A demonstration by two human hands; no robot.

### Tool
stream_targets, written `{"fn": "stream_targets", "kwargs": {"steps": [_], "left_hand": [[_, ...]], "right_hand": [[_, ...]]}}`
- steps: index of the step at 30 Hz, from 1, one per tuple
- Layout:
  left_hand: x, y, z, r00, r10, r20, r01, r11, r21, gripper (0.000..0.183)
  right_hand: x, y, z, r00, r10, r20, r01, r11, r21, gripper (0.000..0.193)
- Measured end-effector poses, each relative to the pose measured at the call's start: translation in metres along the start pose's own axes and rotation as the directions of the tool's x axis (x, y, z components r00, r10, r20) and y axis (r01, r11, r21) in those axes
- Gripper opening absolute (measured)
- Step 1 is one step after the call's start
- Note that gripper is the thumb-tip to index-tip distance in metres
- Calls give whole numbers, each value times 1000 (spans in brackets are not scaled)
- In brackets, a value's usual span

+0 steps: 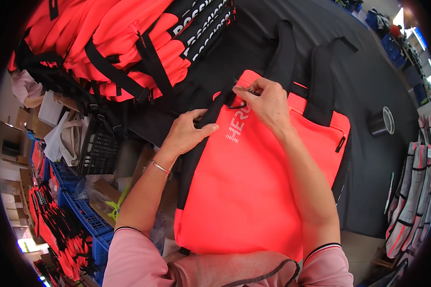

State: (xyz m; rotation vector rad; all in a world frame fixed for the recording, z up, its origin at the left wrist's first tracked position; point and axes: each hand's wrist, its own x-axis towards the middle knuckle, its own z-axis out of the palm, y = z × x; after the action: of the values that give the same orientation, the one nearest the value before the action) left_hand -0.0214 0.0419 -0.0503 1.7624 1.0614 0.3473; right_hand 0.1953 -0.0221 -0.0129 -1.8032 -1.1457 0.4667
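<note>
A bright coral-red backpack point(239, 191) with black side panels lies on the black-covered table, its bottom toward me. Two black shoulder straps point(319, 79) stretch away from its top. My left hand point(189, 131) grips the black side edge at the upper left, thumb on top and fingers partly hidden. At the upper left corner, beside the pale printed lettering, my right hand point(268, 103) is closed in a pinch. Thin dark strands and a small black loop show by its fingertips; what it holds is too small to make out.
Similar red backpacks point(115, 43) are piled at the far left. A black crate point(100, 148) and blue crates point(88, 213) stand left. On the table at right are a dark cup point(380, 122) and a toothbrush point(389, 193). Grey bags point(409, 196) stack beyond its right edge.
</note>
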Motion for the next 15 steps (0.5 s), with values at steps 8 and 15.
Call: {"fn": "stream_targets", "kwargs": {"steps": [8,15], "left_hand": [[-41,13,42,864,419,-278,-252,840,481,58],[-65,13,49,769,557,-313,-411,806,427,63]], "right_hand": [[1,-13,1,964,265,-36,-267,949,-170,62],[-42,-1,-29,949,261,179,-294,936,193,25]]}}
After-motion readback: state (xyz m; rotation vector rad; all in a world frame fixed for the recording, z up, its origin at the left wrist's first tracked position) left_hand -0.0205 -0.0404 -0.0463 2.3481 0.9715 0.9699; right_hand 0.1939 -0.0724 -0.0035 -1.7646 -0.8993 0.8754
